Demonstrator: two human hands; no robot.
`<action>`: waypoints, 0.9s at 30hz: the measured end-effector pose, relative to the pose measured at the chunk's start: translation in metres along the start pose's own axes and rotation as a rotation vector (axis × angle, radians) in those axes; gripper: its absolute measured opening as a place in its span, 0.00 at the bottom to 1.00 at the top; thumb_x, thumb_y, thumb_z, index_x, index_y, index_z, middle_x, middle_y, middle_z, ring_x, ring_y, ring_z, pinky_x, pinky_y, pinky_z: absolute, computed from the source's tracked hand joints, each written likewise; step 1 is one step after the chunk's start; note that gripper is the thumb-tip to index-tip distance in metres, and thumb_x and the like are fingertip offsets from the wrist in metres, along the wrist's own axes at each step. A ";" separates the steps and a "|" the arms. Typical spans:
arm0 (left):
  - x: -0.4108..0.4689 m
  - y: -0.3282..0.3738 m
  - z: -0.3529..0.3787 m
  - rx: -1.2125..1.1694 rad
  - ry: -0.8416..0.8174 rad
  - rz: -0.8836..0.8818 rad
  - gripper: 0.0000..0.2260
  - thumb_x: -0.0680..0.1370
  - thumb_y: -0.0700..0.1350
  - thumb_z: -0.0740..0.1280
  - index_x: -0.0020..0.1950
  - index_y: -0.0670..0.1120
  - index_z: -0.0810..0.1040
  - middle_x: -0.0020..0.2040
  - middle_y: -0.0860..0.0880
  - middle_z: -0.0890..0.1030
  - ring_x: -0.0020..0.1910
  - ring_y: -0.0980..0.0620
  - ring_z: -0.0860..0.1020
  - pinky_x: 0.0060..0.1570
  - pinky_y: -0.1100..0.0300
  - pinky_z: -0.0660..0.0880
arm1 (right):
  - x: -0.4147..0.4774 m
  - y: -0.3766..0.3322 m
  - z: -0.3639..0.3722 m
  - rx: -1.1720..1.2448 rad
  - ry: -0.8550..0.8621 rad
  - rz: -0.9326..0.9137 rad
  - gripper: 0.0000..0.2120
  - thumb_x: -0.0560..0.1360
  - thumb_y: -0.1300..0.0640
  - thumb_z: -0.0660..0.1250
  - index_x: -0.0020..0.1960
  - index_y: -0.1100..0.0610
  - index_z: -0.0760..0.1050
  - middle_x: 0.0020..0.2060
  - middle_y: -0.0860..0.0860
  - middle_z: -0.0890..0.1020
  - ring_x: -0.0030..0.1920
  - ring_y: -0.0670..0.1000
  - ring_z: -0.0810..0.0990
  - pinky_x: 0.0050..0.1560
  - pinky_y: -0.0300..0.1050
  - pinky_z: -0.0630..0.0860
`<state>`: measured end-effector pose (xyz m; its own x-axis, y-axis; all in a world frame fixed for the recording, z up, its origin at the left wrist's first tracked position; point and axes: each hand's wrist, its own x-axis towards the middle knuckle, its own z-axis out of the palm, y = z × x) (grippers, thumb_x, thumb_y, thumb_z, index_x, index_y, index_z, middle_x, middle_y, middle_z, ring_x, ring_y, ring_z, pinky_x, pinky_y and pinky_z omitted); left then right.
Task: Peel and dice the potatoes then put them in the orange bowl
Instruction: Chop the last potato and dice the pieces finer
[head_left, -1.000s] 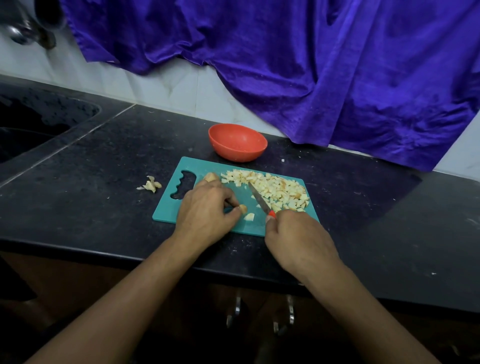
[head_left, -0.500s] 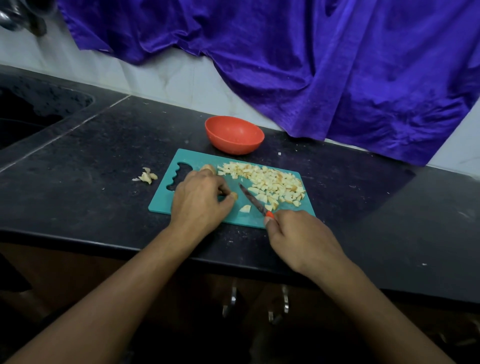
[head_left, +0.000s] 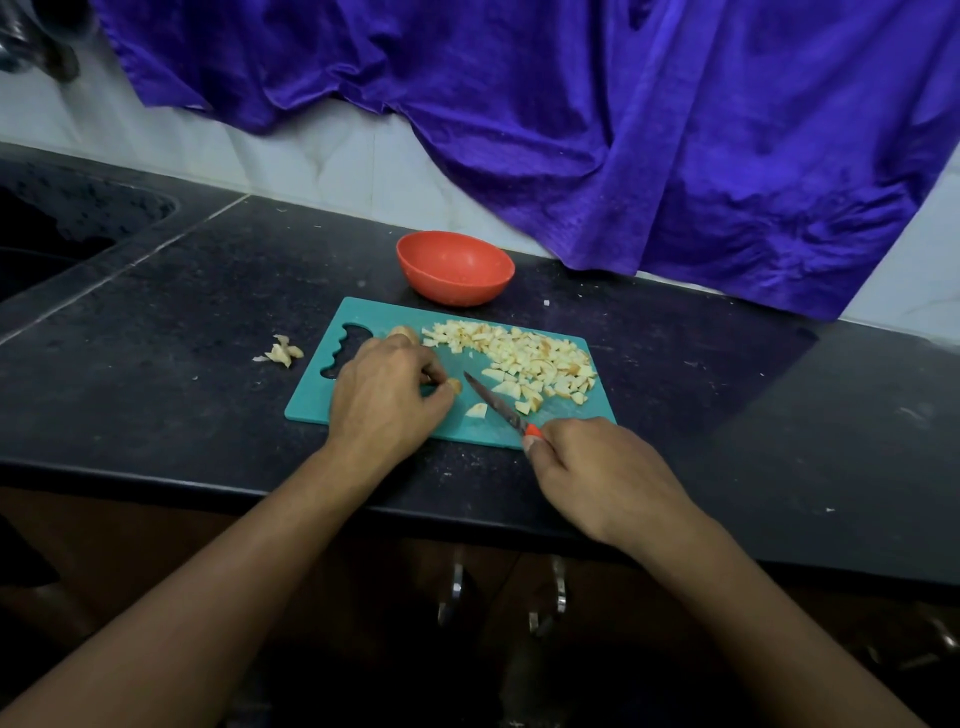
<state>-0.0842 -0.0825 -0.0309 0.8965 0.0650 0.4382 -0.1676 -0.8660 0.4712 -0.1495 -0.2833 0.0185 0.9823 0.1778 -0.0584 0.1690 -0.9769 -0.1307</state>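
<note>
While the left hand (head_left: 387, 400) rests knuckles-up on the teal cutting board (head_left: 374, 317), fingers curled and pinching a small potato piece (head_left: 455, 385) at the fingertips, the right hand (head_left: 597, 473) grips the orange handle of a small knife (head_left: 493, 402) at the board's near edge. The blade angles away and to the left, tip just beside the pinched piece; cannot tell if they touch. One loose cut chunk (head_left: 477, 410) lies on the board just left of the blade. A diced potato pile (head_left: 524, 358) covers the board's far right part. Another rounded potato bit (head_left: 404, 332) shows just beyond the left hand's knuckles, by the handle cutout. The board sits near the front edge of the dark worktop (head_left: 208, 312). The orange bowl (head_left: 454, 267) stands upright just behind the board's far edge, toward the wall, apart from the dice. Pale potato scraps (head_left: 280, 352) lie on the worktop just left of the board. A sink (head_left: 52, 234) is at the worktop's left end, and a purple cloth (head_left: 623, 130) hangs over the back wall.
</note>
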 end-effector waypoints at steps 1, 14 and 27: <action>0.000 0.000 0.000 0.003 0.001 0.001 0.09 0.77 0.57 0.72 0.50 0.53 0.85 0.50 0.53 0.80 0.53 0.52 0.74 0.49 0.53 0.74 | -0.002 0.001 0.000 0.001 -0.006 -0.004 0.19 0.85 0.40 0.53 0.45 0.49 0.74 0.38 0.47 0.78 0.37 0.47 0.77 0.36 0.46 0.70; 0.002 -0.003 0.003 -0.035 -0.020 0.031 0.10 0.76 0.59 0.72 0.47 0.54 0.83 0.47 0.54 0.78 0.52 0.52 0.75 0.49 0.51 0.77 | 0.009 0.010 -0.007 -0.039 -0.042 0.124 0.17 0.86 0.42 0.52 0.48 0.49 0.75 0.41 0.47 0.79 0.41 0.47 0.78 0.39 0.46 0.74; 0.002 -0.001 -0.002 -0.085 -0.096 0.090 0.04 0.76 0.54 0.74 0.44 0.56 0.82 0.43 0.59 0.78 0.48 0.56 0.75 0.47 0.57 0.73 | 0.036 -0.047 -0.019 0.014 -0.096 0.142 0.13 0.84 0.45 0.57 0.49 0.53 0.73 0.42 0.50 0.77 0.46 0.52 0.78 0.43 0.48 0.71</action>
<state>-0.0829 -0.0803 -0.0285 0.9108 -0.0623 0.4082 -0.2795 -0.8206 0.4985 -0.1210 -0.2335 0.0415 0.9840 0.0488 -0.1713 0.0268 -0.9913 -0.1286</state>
